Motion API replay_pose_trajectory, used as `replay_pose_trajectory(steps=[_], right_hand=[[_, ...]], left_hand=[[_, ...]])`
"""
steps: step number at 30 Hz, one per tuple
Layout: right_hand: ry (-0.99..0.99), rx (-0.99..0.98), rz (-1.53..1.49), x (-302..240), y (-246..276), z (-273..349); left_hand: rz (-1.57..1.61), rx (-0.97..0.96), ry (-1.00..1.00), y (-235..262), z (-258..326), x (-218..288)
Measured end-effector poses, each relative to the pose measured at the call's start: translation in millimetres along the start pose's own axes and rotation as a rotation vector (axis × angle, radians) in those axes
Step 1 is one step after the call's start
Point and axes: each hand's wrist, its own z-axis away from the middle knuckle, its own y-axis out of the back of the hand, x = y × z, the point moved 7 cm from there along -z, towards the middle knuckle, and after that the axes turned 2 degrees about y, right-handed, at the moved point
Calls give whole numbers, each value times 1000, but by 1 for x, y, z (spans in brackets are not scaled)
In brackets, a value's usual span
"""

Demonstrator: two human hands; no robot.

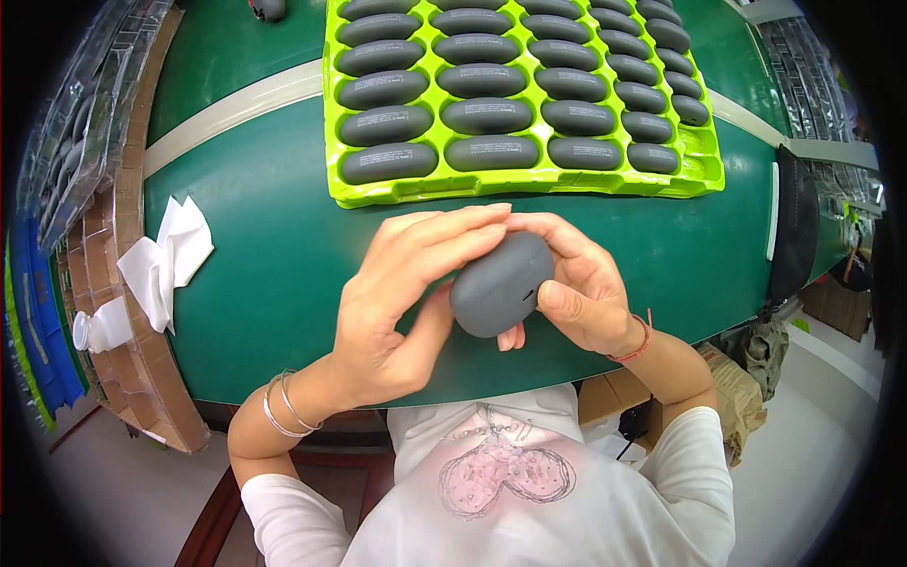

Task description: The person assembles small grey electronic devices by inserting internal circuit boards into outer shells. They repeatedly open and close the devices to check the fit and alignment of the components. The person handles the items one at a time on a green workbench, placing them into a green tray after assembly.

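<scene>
Between my two hands, above the near part of the green table, is a dark grey rounded case [498, 291] with smooth matte sides and a small dark slot near its right end. My left hand [392, 298] curves around its left side, fingers across the top and thumb below. On the other side, my right hand [588, 291] grips it with the thumb beside the slot and the fingers behind. Just beyond my hands sits a bright green tray [529, 185] with rows of similar dark grey oval cases in its pockets, printed sides up.
A crumpled white cloth [170, 260] lies at the left of the green table [255, 227], beside a cardboard divider [142, 369]. Clear plastic trays [90, 123] are stacked at the far left. A black object [795, 227] hangs by the right edge.
</scene>
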Motion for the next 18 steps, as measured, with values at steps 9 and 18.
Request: replay_pose_trajectory(steps=[9, 18], right_hand=[[-11, 19, 38, 2, -1, 1], [92, 66, 255, -7, 1, 3]], left_hand=[[50, -17, -6, -2, -1, -3], [240, 89, 71, 6, 6, -11]])
